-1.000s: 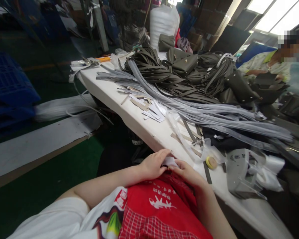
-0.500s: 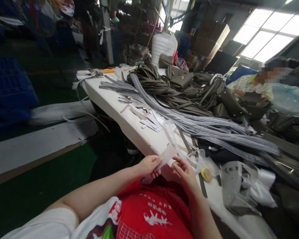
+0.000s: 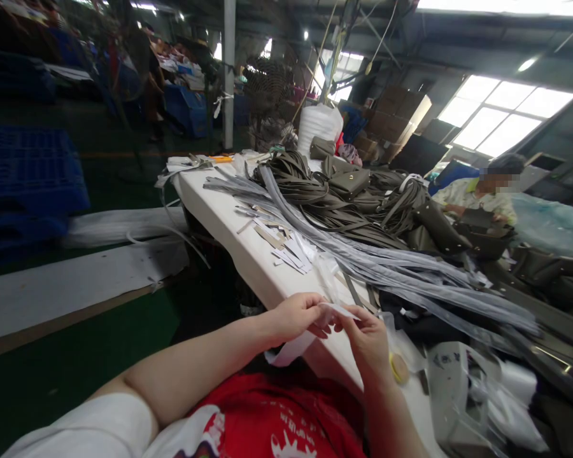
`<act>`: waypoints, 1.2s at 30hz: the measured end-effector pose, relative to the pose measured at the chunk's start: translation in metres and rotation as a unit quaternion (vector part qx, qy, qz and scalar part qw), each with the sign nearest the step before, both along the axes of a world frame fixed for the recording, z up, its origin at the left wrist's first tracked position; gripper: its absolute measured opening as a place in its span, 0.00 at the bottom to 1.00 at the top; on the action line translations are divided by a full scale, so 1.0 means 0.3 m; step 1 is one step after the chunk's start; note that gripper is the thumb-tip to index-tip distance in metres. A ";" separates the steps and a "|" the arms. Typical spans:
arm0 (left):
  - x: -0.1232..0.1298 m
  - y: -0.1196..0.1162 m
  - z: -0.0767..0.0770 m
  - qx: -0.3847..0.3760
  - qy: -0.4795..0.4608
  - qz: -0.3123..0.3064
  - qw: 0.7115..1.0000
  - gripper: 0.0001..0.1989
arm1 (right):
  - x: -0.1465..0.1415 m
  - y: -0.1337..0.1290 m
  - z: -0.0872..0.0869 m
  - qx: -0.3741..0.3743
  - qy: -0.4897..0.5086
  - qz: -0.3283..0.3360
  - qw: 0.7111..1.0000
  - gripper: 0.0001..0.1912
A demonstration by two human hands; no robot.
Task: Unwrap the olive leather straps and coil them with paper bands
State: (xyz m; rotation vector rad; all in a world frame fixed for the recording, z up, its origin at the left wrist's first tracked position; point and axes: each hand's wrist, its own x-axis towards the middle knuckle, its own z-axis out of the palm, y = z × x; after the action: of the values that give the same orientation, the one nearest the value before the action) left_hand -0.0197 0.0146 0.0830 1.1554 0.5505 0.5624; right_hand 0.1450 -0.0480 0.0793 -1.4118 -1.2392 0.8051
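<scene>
A thin whitish strip [image 3: 293,350] hangs below my hands, and its upper end lies between them at the table's near edge. My left hand [image 3: 305,316] is closed on the strip. From the right, my right hand [image 3: 365,331] pinches the strip's other end, its fingertips close to those of my left hand. Beside my right wrist is a yellow tape roll [image 3: 400,368]. Beyond my hands, cut white and tan strips [image 3: 291,249] lie scattered on the white table [image 3: 248,254].
Long grey plastic-wrapped straps [image 3: 377,261] run across the table. Behind them are heaped dark straps [image 3: 315,203] and bags [image 3: 351,180]. A white dispenser [image 3: 453,388] stands at the right. Another person [image 3: 482,197] sits beyond, at the right. Blue pallets [image 3: 28,178] are at the left.
My hands have come together and moved slightly right. My right hand, apart from the strip before, now grips its end. The strip has turned and hangs lower, and the camera view has tilted up.
</scene>
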 end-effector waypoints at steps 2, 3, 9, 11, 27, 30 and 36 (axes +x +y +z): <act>0.005 -0.006 -0.024 -0.003 -0.010 0.016 1.000 0.27 | -0.002 0.005 -0.007 0.005 -0.003 -0.009 1.000 0.11; 0.005 -0.007 -0.038 0.003 -0.002 0.017 1.000 0.28 | -0.002 0.006 -0.012 0.007 -0.002 -0.011 1.000 0.12; -0.023 0.002 -0.088 0.037 0.068 -0.009 0.997 0.32 | 0.005 0.003 -0.025 0.016 0.004 -0.022 1.000 0.13; -0.032 0.005 -0.098 0.032 0.080 -0.013 0.996 0.33 | 0.010 0.001 -0.035 0.011 0.007 -0.021 1.000 0.12; -0.042 -0.009 -0.167 -0.080 -0.003 -0.012 0.997 0.25 | 0.011 -0.029 -0.145 0.028 -0.076 -0.026 0.996 0.17; -0.039 -0.012 -0.182 -0.099 -0.045 -0.018 0.994 0.27 | 0.003 -0.036 -0.142 0.046 -0.038 -0.047 0.997 0.18; -0.028 -0.023 -0.189 -0.094 -0.024 -0.008 0.995 0.36 | -0.018 -0.046 -0.103 0.022 0.022 -0.030 0.999 0.20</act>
State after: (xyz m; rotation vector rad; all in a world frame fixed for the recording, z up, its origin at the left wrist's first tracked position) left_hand -0.0282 0.0077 0.0263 0.9652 0.5406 0.5123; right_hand 0.1395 -0.0618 0.0483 -1.3824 -1.1692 0.7593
